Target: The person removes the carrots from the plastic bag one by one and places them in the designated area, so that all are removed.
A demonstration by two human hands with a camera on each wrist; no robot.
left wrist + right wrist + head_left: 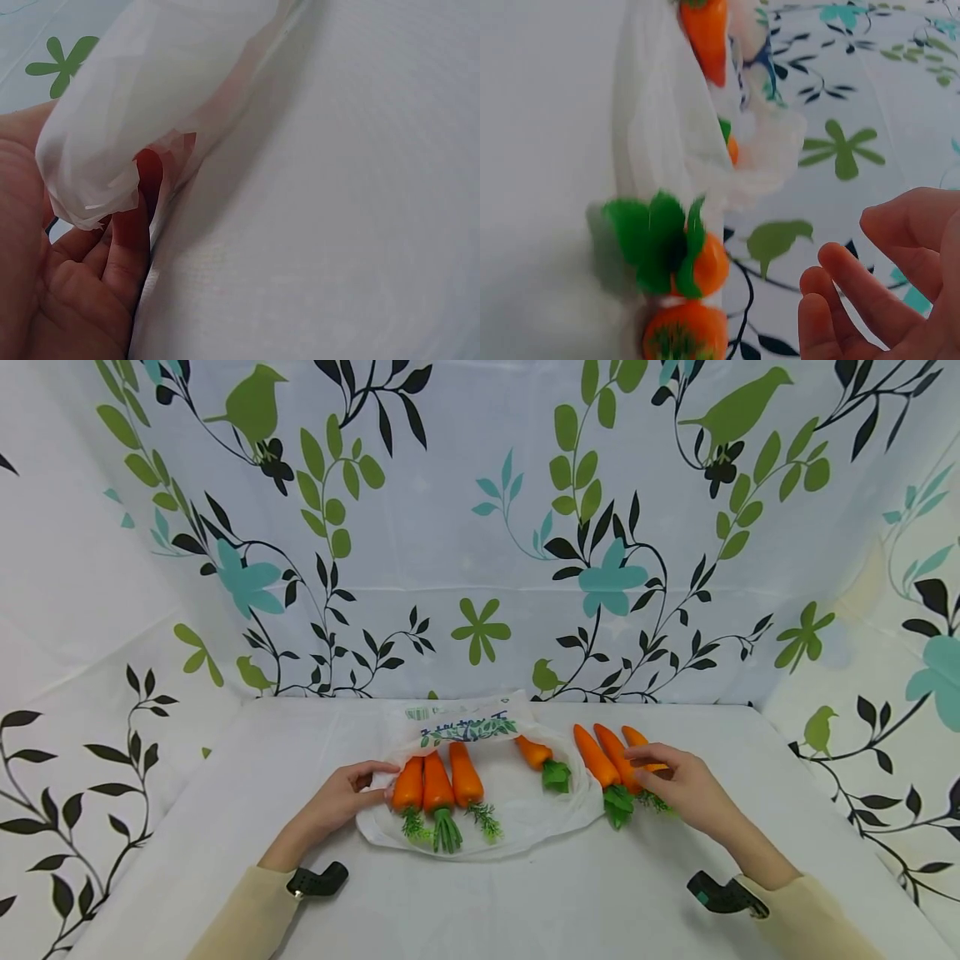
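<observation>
A white plastic bag (525,827) with printed leaves lies spread on the table, its mouth toward me. Three orange toy carrots (437,785) with green tops lie side by side in its left part, and a single carrot (534,753) with a leafy top sits farther right in it. My left hand (347,793) holds the bag's left edge; in the left wrist view the plastic (165,82) passes between thumb and fingers. My right hand (686,785) hovers with parted fingers over three more carrots (597,758) right of the bag. Nothing is between its fingers in the right wrist view.
The white table (480,910) ends at a back edge just behind the bag. Beyond it hangs a cloth (450,527) printed with birds and leaves, which also covers both sides. Each wrist wears a black camera (318,880).
</observation>
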